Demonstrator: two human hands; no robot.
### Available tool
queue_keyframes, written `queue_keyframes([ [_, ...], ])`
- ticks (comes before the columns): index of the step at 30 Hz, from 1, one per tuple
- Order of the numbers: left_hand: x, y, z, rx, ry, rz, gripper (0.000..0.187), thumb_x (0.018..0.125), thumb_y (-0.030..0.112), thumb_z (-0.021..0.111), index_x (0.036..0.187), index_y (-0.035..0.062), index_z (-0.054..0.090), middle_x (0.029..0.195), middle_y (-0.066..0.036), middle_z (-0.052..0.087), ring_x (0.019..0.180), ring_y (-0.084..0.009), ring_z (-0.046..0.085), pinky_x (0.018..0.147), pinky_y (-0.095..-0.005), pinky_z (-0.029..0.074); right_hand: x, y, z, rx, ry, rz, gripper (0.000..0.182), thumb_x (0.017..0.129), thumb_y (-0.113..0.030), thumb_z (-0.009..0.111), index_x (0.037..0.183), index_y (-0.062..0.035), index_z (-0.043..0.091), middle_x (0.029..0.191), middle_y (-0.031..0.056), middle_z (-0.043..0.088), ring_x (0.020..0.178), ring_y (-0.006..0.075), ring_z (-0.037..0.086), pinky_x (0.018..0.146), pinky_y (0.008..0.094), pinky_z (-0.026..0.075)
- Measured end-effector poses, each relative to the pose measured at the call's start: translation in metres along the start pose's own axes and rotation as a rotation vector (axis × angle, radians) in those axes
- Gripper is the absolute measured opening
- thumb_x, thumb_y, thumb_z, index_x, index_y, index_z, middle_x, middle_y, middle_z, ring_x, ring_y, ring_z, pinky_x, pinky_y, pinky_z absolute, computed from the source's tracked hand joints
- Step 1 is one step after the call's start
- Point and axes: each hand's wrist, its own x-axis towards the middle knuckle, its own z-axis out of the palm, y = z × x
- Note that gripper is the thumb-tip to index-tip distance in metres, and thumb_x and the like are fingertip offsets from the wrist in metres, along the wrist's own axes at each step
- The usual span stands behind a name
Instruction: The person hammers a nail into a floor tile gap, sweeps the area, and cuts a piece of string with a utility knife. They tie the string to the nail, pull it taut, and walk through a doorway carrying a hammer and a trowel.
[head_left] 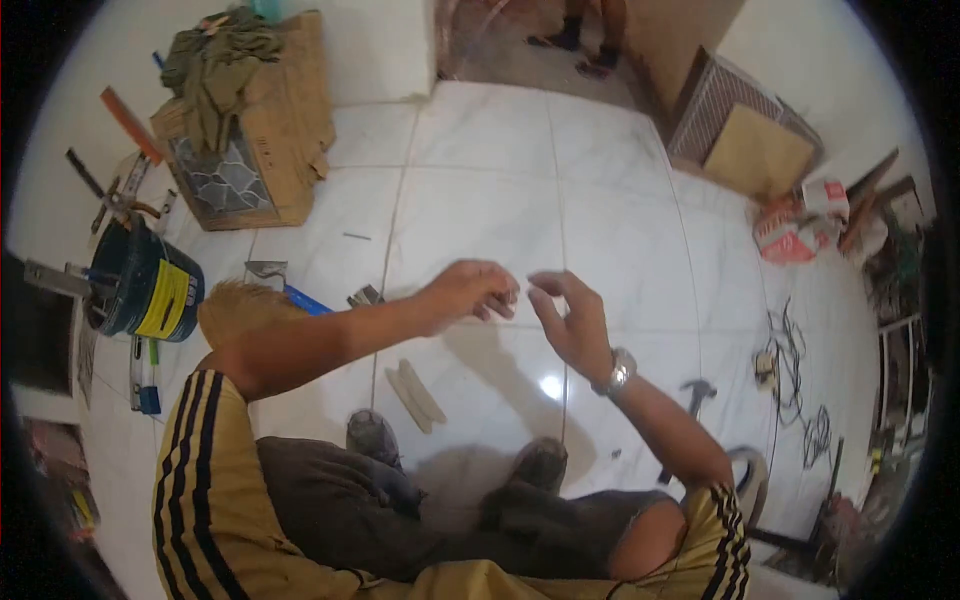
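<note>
My left hand is raised over the white tiled floor, its fingers curled in and pressed together. Close to it, fingertips facing, is my right hand, with thumb and index finger drawn into a pinch. A watch is on the right wrist. Anything held in either hand is too small to make out. Below the left forearm, two pale strips lie crossed on the tiles. A small dark metal piece lies just beyond that forearm.
Left: tool-filled bucket, blue-handled tool, brush-like tan item, cardboard box with cloth. Right: hammer, tangled cable, red-and-white bag, leaning panels. A person's legs show in the doorway.
</note>
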Motion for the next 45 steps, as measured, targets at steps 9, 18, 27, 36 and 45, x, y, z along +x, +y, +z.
queue_keyframes([
  [9, -0.010, 0.002, 0.019, 0.108, 0.163, 0.056, 0.023, 0.097, 0.024, 0.061, 0.102, 0.0026, 0.067, 0.098, -0.006, 0.070, 0.086, -0.0150, 0.066, 0.072, -0.0268, 0.049, 0.005, -0.006, -0.006, 0.088, -0.209, 0.275, 0.018, 0.093, -0.014, 0.066, 0.098, 0.0032, 0.066, 0.085, 0.0159, 0.071, 0.072, 0.0230, 0.067, 0.067, 0.0345, 0.053],
  [18, 0.005, -0.008, 0.000, 0.471, -0.071, 0.020, 0.035, 0.096, 0.034, 0.067, 0.100, 0.0001, 0.071, 0.086, -0.007, 0.069, 0.075, -0.0138, 0.067, 0.067, -0.0287, 0.055, 0.007, -0.010, -0.008, -0.133, -0.165, -0.091, 0.024, 0.092, -0.010, 0.065, 0.113, 0.0009, 0.062, 0.085, 0.0178, 0.066, 0.078, 0.0322, 0.066, 0.068, 0.0379, 0.053],
  [27, 0.014, 0.002, -0.084, 0.648, 0.218, -0.038, 0.031, 0.090, 0.034, 0.069, 0.088, 0.0038, 0.072, 0.082, -0.008, 0.070, 0.069, -0.0165, 0.066, 0.063, -0.0324, 0.054, -0.002, 0.043, -0.007, -0.108, -0.546, 0.226, 0.020, 0.099, -0.016, 0.060, 0.102, -0.0002, 0.072, 0.075, 0.0146, 0.070, 0.067, 0.0254, 0.068, 0.065, 0.0363, 0.053],
  [36, -0.037, 0.004, -0.060, 0.828, 0.194, 0.396, 0.029, 0.087, 0.029, 0.070, 0.084, 0.0012, 0.073, 0.078, -0.014, 0.072, 0.070, -0.0259, 0.069, 0.068, -0.0381, 0.055, 0.056, -0.002, 0.057, 0.033, -0.588, 0.049, 0.050, 0.099, -0.030, 0.064, 0.132, 0.0073, 0.055, 0.102, 0.0244, 0.071, 0.085, 0.0311, 0.072, 0.075, 0.0408, 0.056],
  [45, -0.078, 0.048, -0.144, 1.041, 0.154, 0.669, 0.023, 0.089, 0.027, 0.066, 0.088, 0.0051, 0.074, 0.082, -0.017, 0.072, 0.076, -0.0335, 0.069, 0.074, -0.0420, 0.054, 0.104, -0.041, 0.088, 0.080, -0.926, 0.353, 0.015, 0.097, -0.012, 0.063, 0.098, 0.0017, 0.068, 0.076, 0.0047, 0.068, 0.066, 0.0096, 0.063, 0.061, 0.0291, 0.053],
])
